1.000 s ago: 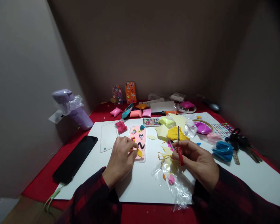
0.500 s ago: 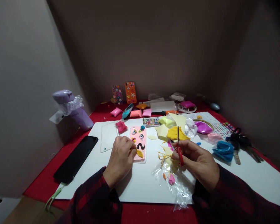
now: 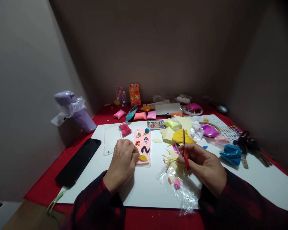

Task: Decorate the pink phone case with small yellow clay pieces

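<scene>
Clearly, from where I stand, most of the decorating is in place. Take the pink case [image 3: 141, 140] as the clock's centre, twelve pointing away from the person: it lies flat on the white board [image 3: 144, 191], just inside the left hand [image 3: 122, 163]. On its face sit a teal piece [image 3: 147, 130] near one o'clock, an eye shape [image 3: 146, 140], a flower [image 3: 137, 143] towards ten, a black squiggle [image 3: 145, 149] towards four and a yellow leaf [image 3: 143, 157] at six.

That leaf looks like the piece being settled. The left fingers are bent together at its near-left end; I can't tell whether they pinch it or only touch. The right hand [image 3: 201, 166], past three o'clock, grips the red-handled scissors [image 3: 186, 159], blades pointing up.

Only small gaps of pink remain, so I'd judge little is left beyond fixing the leaf, though plenty of material lies about: a yellow sheet [image 3: 182, 136] towards three, thin yellow scraps [image 3: 169, 161] at four, a red packet [image 3: 125, 129] towards eleven.
</scene>
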Tool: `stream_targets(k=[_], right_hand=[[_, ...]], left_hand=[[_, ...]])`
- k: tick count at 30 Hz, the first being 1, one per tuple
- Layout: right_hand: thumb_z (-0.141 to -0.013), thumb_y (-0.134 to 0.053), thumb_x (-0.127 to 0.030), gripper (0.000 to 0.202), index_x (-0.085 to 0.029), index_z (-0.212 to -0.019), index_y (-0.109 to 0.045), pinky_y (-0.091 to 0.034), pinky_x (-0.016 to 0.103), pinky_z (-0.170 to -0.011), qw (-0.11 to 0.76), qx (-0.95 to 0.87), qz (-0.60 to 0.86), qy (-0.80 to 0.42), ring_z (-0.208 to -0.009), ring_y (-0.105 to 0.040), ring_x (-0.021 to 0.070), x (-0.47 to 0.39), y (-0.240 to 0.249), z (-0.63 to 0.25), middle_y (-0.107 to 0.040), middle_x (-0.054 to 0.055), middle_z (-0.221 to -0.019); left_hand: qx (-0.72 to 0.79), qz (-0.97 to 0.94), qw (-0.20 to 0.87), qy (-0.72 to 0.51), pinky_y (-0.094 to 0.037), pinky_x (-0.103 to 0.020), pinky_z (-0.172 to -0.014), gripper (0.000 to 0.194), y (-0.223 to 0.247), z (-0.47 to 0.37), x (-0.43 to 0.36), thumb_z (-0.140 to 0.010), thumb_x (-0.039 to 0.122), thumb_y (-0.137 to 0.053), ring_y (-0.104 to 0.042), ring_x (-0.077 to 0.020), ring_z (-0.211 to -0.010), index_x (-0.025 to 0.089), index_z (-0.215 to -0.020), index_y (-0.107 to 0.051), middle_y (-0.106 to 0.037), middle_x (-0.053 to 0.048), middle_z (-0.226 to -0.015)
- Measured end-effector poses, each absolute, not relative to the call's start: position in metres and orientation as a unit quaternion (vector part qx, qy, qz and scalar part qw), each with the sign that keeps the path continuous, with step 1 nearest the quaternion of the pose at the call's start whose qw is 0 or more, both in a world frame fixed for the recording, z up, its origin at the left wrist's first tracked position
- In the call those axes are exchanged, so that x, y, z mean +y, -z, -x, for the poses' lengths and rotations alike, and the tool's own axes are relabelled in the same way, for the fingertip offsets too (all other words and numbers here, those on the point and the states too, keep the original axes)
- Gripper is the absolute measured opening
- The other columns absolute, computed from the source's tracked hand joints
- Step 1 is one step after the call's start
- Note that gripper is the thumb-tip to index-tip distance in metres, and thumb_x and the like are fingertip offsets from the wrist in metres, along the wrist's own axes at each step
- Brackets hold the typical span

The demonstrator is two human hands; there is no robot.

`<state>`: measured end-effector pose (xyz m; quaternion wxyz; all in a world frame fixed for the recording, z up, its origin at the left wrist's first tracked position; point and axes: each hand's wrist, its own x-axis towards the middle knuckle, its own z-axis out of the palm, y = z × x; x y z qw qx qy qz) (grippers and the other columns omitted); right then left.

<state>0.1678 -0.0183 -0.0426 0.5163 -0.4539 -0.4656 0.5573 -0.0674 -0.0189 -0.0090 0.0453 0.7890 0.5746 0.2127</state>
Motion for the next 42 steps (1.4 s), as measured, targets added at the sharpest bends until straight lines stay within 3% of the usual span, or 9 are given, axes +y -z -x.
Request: stream_targets(k=[8, 24, 34, 42], right_hand=[[-0.058, -0.077, -0.030, 0.034, -0.019, -0.086, -0.061, -0.042, 0.024, -0.049, 0.514, -0.463, 0.460, -0.556, -0.056, -0.052, 0.0122, -0.0183, 0.0415, -0.1677, -0.058, -0.001, -0.064], [-0.059, -0.076, -0.028, 0.032, -0.020, -0.086, -0.061, -0.042, 0.021, -0.048, 0.513, -0.461, 0.457, -0.561, -0.055, -0.052, 0.0100, -0.0179, 0.0438, -0.1686, -0.057, -0.003, -0.063], [-0.058, -0.077, -0.032, 0.034, -0.019, -0.086, -0.060, -0.045, 0.025, -0.050, 0.511, -0.471, 0.470, -0.544, -0.057, -0.053, 0.0131, -0.0191, 0.0413, -0.1679, -0.058, -0.001, -0.065], [-0.059, -0.077, -0.026, 0.032, -0.020, -0.085, -0.061, -0.041, 0.021, -0.048, 0.514, -0.462, 0.456, -0.560, -0.055, -0.050, 0.0097, -0.0188, 0.0425, -0.1681, -0.057, -0.003, -0.063]], left_hand=[[0.604, -0.750, 0.067, -0.260, -0.037, -0.037, -0.078, 0.018, 0.0053, 0.0673, -0.0207, -0.078, 0.008, -0.044, -0.041, -0.0209, -0.087, 0.020, -0.068, -0.052, -0.051, -0.003, -0.082], [0.604, -0.763, 0.070, -0.222, -0.037, -0.039, -0.077, 0.015, 0.0068, 0.0663, -0.0213, -0.077, 0.010, -0.046, -0.042, -0.0210, -0.085, 0.020, -0.067, -0.053, -0.051, -0.003, -0.083], [0.592, -0.778, 0.045, -0.204, -0.037, -0.039, -0.077, 0.015, 0.0125, 0.0667, -0.0197, -0.077, 0.011, -0.046, -0.042, -0.0215, -0.086, 0.020, -0.067, -0.052, -0.052, -0.004, -0.084], [0.594, -0.778, 0.023, -0.204, -0.036, -0.039, -0.076, 0.012, 0.0149, 0.0661, -0.0187, -0.076, 0.013, -0.051, -0.043, -0.0217, -0.085, 0.020, -0.068, -0.055, -0.052, -0.004, -0.083]])
